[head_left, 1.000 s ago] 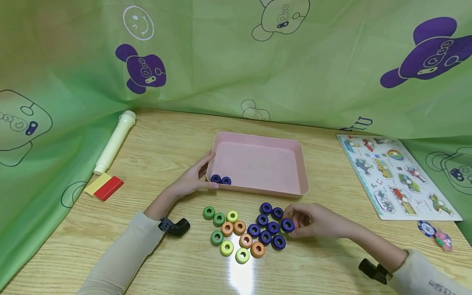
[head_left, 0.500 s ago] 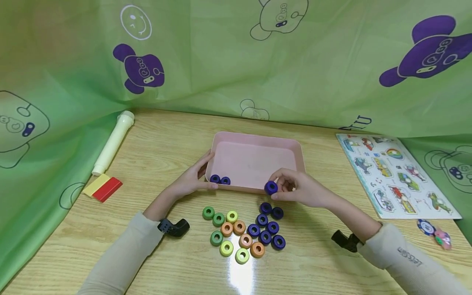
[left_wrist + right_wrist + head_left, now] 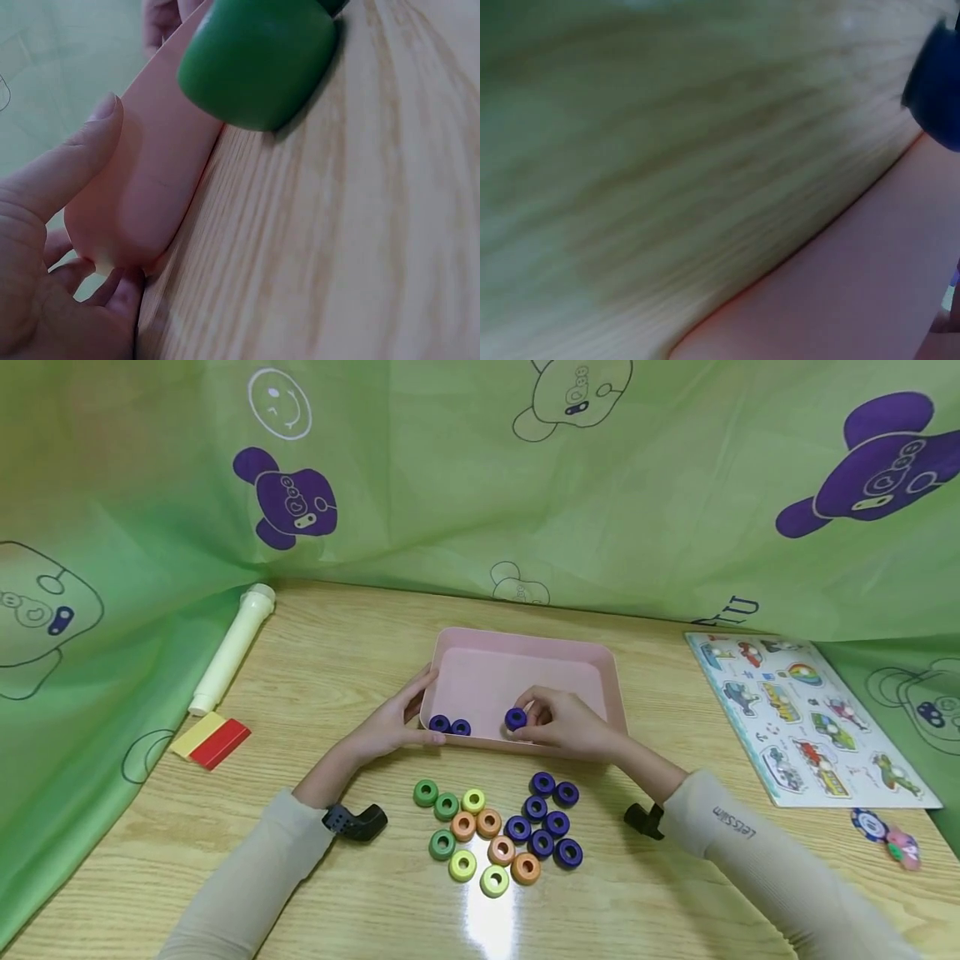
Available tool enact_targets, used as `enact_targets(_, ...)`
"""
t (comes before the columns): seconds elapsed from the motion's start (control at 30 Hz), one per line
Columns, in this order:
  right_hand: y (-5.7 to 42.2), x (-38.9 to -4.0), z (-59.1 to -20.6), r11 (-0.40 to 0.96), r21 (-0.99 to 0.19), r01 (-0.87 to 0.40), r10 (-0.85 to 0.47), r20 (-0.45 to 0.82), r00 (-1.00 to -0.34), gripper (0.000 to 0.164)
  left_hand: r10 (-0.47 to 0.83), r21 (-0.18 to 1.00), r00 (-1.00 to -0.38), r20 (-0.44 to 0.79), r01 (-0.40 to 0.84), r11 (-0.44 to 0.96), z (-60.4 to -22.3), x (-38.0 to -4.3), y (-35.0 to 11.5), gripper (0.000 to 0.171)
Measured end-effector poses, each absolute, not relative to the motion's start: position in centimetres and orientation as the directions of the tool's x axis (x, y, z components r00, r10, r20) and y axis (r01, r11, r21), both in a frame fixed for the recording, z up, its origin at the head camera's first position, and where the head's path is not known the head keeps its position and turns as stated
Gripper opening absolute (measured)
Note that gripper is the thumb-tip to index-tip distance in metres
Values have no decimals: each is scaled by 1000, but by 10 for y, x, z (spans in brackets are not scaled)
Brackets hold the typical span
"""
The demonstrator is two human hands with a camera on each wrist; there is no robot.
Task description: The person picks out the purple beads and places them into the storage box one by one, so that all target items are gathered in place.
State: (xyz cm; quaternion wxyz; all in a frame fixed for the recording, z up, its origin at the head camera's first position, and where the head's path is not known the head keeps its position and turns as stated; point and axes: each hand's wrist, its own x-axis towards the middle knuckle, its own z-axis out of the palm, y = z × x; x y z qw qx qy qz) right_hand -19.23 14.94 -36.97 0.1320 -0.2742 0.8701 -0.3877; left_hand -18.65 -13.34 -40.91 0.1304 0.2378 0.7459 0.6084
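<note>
A pink tray rests on the wooden table, with two dark purple rings inside its front left corner. My left hand grips that corner; in the left wrist view the thumb lies along the tray's wall and fingers curl at its end. Over the front part of the tray, my right hand pinches another purple ring between thumb and fingers. Several purple rings lie in a cluster before the tray. Left of them sit green, yellow and orange rings.
A cream tube and a yellow-and-red block lie at the left. To the right is a picture puzzle board beside a blue-and-white disc and a small pink figure. A green printed curtain hangs behind the table.
My right hand has carried one purple ring from the cluster's right side up and left, over the tray's front wall. The left hand has stayed at the tray's corner.
</note>
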Motion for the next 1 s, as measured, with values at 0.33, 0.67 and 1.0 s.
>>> enact_targets(0.33, 135, -195, -372, 580, -714, -393, -636, -96, -766, 20, 511, 965, -853, 102, 209, 157, -408, -185, -134, 91)
enact_targets(0.67, 123, -199, -377, 585, -706, -400, -658, -124, -743, 22, 512, 968, -854, 93, 197, 153, -410, -183, -133, 92)
enact_targets(1.0, 114, -201, -379, 573, -727, -378, -658, -134, -741, 25, 511, 969, -855, 92, 194, 151, -409, -184, -133, 93)
